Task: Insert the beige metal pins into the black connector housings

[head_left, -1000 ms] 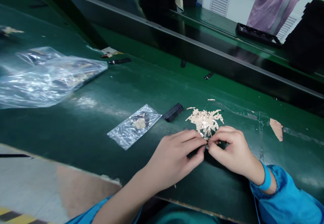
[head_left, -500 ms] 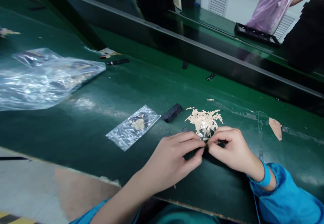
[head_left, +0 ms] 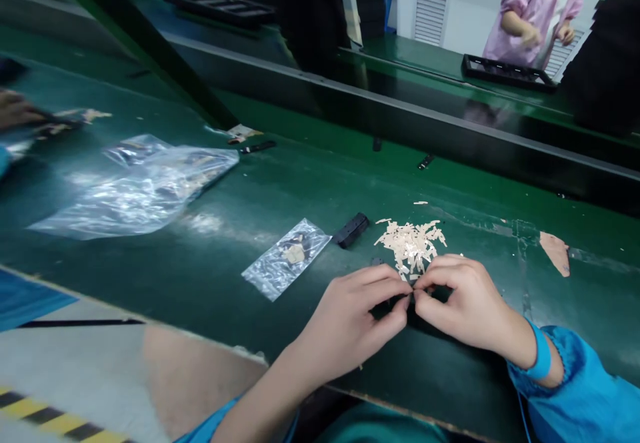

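Observation:
My left hand and my right hand meet fingertip to fingertip over the green table. Both are closed in a pinch; whatever lies between the fingers is too small and too covered to name. Just beyond the fingertips spreads a pile of small pale flat strips. A black rectangular block lies to the left of the pile. Beside that block is a small clear plastic bag with pale and dark pieces inside.
A large clear plastic bag lies at the left. Small black parts are near the dark rail. A tan scrap lies at the right. Across the rail, a person in pink stands behind a black tray. Another person's hand is at far left.
The view has shifted left, so the table things appear further right. My hands keep their pinch together. The person in pink has brought their hands over the tray. Another person's hand now shows at far left.

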Demonstrator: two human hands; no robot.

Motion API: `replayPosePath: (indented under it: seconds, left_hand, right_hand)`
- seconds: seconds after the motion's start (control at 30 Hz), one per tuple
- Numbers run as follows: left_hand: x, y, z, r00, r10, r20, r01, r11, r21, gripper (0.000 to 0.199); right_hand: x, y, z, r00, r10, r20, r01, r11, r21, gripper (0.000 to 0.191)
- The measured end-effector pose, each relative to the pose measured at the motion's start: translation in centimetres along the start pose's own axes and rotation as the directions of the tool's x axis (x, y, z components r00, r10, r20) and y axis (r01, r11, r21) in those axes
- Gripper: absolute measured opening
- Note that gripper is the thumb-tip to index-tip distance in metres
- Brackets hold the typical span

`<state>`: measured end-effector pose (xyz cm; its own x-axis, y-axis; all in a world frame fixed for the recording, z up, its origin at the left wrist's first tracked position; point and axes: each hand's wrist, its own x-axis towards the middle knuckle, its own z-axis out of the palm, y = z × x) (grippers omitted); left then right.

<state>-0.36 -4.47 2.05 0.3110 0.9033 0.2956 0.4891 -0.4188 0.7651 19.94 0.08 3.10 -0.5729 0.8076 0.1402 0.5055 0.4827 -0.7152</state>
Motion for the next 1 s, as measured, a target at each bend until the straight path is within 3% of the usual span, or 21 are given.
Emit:
replayPosePath:
  seconds: [0.17,0.37,0.53,0.63,0.7,0.73,0.8,0.87,0.93,1.0]
  left_hand:
    - [-1.0,1.0,-0.2,0.997,-0.07,0.025,0.071,0.997,-0.042,0.02]
    - [-2.1,3.1,0.1,0.97,-0.238,-0.049,0.23,0.965,-0.126,0.015]
    - [-1.7,1.4,0.0,0.895,-0.428,-0.122,0.362,0.86,-0.359,0.01]
    - [-0.5,-0.2,0.2,0.853,-0.523,0.002,0.419,0.681,-0.6,0.019]
    - [0.4,-0.8,0.6,0.835,-0.532,0.142,0.458,0.53,-0.714,0.021]
    - [0.7,-1.0,0.9,0.826,-0.521,0.215,0.482,0.455,-0.749,0.023]
    - [1.3,-1.3,1.5,0.802,-0.483,0.352,0.536,0.322,-0.78,0.026]
    - [1.8,-1.5,2.1,0.771,-0.438,0.462,0.59,0.221,-0.776,0.029]
    - [2.0,-1.7,2.6,0.743,-0.396,0.54,0.633,0.154,-0.759,0.031]
    - [2.2,-1.8,3.0,0.722,-0.365,0.587,0.661,0.116,-0.741,0.032]
  right_hand:
    - [-0.4,-0.3,-0.1,0.995,-0.073,0.068,0.071,0.997,0.034,0.02]
    - [-0.9,0.6,0.2,0.993,-0.114,-0.027,0.114,0.993,-0.024,0.021]
    - [0.8,4.1,0.7,0.989,0.028,-0.145,-0.066,0.964,-0.259,0.025]
    - [1.2,4.9,0.9,0.992,0.005,-0.126,-0.037,0.966,-0.256,0.027]
    - [1.2,4.5,1.0,0.988,-0.06,-0.142,0.053,0.997,-0.056,0.012]
    - [1.3,4.2,1.0,0.985,-0.08,-0.155,0.091,0.994,0.064,0.022]
    - [1.2,3.3,1.0,0.98,-0.088,-0.18,0.132,0.96,0.248,0.029]
    - [1.2,2.7,1.0,0.977,-0.07,-0.202,0.139,0.925,0.354,0.019]
    - [1.1,2.4,1.0,0.973,-0.03,-0.231,0.127,0.9,0.416,0.008]
    - [1.1,2.5,1.0,0.969,0.029,-0.244,0.091,0.879,0.468,0.009]
